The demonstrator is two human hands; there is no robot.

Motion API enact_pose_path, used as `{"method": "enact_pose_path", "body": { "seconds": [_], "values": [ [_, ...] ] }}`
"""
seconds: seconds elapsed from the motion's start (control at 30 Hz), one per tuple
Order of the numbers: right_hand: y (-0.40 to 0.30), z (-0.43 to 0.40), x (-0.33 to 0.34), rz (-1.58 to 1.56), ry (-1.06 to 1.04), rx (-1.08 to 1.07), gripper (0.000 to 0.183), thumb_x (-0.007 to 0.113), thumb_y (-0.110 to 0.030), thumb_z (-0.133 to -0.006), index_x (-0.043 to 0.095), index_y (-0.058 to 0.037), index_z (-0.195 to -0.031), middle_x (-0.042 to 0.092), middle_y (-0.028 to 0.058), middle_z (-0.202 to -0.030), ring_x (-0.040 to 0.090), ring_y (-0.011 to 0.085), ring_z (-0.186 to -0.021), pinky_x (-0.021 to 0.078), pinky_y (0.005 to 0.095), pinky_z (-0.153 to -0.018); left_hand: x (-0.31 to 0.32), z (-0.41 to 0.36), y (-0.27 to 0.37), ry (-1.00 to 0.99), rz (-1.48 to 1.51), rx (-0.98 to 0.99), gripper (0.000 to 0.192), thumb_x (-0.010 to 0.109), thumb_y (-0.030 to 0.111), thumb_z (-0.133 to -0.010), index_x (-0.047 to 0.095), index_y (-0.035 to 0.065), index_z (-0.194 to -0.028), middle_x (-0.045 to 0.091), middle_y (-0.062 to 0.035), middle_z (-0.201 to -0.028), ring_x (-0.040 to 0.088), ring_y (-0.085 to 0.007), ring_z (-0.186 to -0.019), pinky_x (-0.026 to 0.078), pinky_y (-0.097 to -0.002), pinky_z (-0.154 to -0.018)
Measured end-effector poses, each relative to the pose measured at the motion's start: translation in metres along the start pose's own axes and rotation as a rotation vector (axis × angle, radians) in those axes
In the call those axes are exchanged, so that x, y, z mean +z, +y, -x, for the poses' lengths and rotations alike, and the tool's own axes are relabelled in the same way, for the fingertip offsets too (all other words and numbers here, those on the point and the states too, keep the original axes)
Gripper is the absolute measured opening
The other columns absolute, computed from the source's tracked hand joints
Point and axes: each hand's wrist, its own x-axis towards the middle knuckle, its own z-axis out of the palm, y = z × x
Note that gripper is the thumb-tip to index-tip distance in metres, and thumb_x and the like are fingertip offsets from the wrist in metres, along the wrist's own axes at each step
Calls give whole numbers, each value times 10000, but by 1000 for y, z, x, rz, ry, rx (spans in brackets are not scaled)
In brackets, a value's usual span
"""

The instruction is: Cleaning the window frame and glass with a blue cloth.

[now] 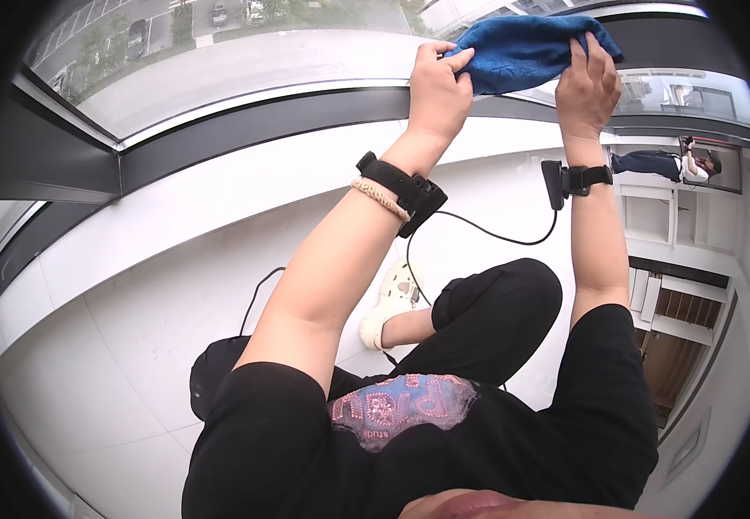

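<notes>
A blue cloth (pixel 524 55) stretches between my two hands at the top of the view, in front of the window and its dark frame. My left hand (pixel 441 84) grips the cloth's left end, thumb and fingers bent around it. On the other end, my right hand (pixel 589 87) has its fingers laid over the fabric; its thumb is hidden. Whether the cloth touches the window glass (pixel 245 61) I cannot tell. Each wrist wears a black strapped device, the left one (pixel 407 191) beside a braided band and the right one (pixel 573 180) trailing a cable.
Below the dark window frame (pixel 251 123) runs a white ledge (pixel 173 207). A black cable (pixel 491 237) hangs between my wrists, above the pale tiled floor (pixel 134 363). My cream clog (pixel 397 295) rests there. Another person (pixel 667 165) stands at the far right, near white shelving (pixel 647 217).
</notes>
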Motion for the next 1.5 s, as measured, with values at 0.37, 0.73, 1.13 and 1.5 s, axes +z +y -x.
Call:
{"method": "enact_pose_path", "body": {
  "seconds": [0.37, 0.73, 1.13, 1.5],
  "values": [
    [-100, 88, 46, -330, -266, -319, 330, 538, -162, -902, 608, -191, -1223, 485, -71, -1389, 394, 115, -1307, 204, 327, -1180, -26, 9, -60, -180, -316, -277, 383, 581, 51, -760, 722, 85, -1115, 673, -210, -1063, 665, -311, -970, 517, -350, -894],
    [-144, 141, 63, -702, -519, -428, 230, 580, -67, -818, 710, -125, -999, 653, 44, -1124, 552, 237, -1117, 442, 368, -988, -63, 16, -80, -530, -524, -434, 397, 564, 11, -754, 717, 79, -1113, 702, -196, -1033, 683, -313, -951, 531, -349, -867],
    [-38, 65, 23, -303, -60, -224, 485, 679, -51, -800, 617, -234, -1245, 520, -75, -1326, 458, 176, -1185, 406, 305, -995, -23, 34, -68, -460, -364, -221, 375, 642, 53, -785, 688, 89, -1156, 632, -210, -1073, 625, -373, -1009, 504, -413, -922],
    [-105, 137, 73, -900, -703, -141, 337, 563, -24, -790, 716, -146, -1065, 659, 97, -1051, 562, 317, -1017, 485, 404, -895, -46, 37, -76, -678, -489, -420, 397, 621, 6, -763, 691, 68, -1149, 659, -213, -1125, 630, -343, -1067, 491, -376, -950]
  ]
}}
